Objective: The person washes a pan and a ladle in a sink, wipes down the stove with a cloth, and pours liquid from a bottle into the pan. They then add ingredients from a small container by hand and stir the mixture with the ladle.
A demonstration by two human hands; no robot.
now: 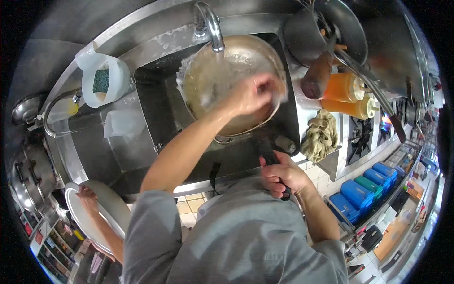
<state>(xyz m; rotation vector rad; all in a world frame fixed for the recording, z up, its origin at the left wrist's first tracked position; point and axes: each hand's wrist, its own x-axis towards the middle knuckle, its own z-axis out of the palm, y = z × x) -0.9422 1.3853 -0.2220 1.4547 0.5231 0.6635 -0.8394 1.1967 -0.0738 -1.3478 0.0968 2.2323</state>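
Note:
A large round pan [203, 94] sits tilted in the dark sink basin [163, 102], with water running into it from the chrome faucet [216, 35]. My right hand [283, 176] is wrapped round the pan's black handle [269, 155], near the front edge of the sink. Inside the pan, toward its right wall, my left hand [257, 94] is blurred by motion. Its fingers are curled; what they hold, if anything, cannot be made out. Foamy water [239, 59] covers part of the pan's inner surface.
Left of the basin stand a cut-open plastic jug [120, 78] holding a green scouring pad [100, 80], and a second faucet [47, 116]. To the right are orange squeeze bottles [343, 87], a crumpled cloth [320, 137] and a deep pot [295, 40]. Another person's hand [87, 199] touches a large round dish [73, 208].

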